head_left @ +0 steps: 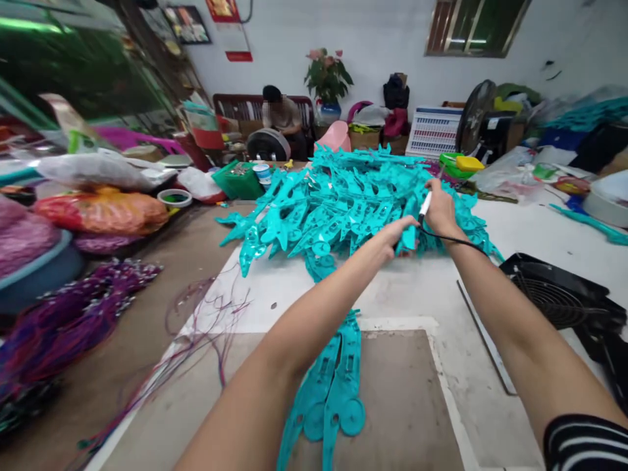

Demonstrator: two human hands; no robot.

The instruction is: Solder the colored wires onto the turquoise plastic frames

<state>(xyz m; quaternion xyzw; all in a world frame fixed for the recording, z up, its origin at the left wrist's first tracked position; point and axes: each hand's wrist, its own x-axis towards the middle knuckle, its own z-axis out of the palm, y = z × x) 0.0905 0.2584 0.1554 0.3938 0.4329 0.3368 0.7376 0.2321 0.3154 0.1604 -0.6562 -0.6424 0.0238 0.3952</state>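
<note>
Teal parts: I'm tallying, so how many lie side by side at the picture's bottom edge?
2: the left part and the right part beside it. The left forearm might hide more.

left hand [396,237]: on teal part [406,243] | right hand [441,208]: corded tool [426,204] | teal pile [353,203]

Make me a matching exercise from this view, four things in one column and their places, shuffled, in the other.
1. White pen-like tool
2. Two turquoise parts
3. Black round grille
4. Green box

A. Beside the right forearm
B. Next to the blue-and-white tub
C. In the right hand
D. On the grey-brown panel

Pairs: 1-C; 2-D; 3-A; 4-B
</note>
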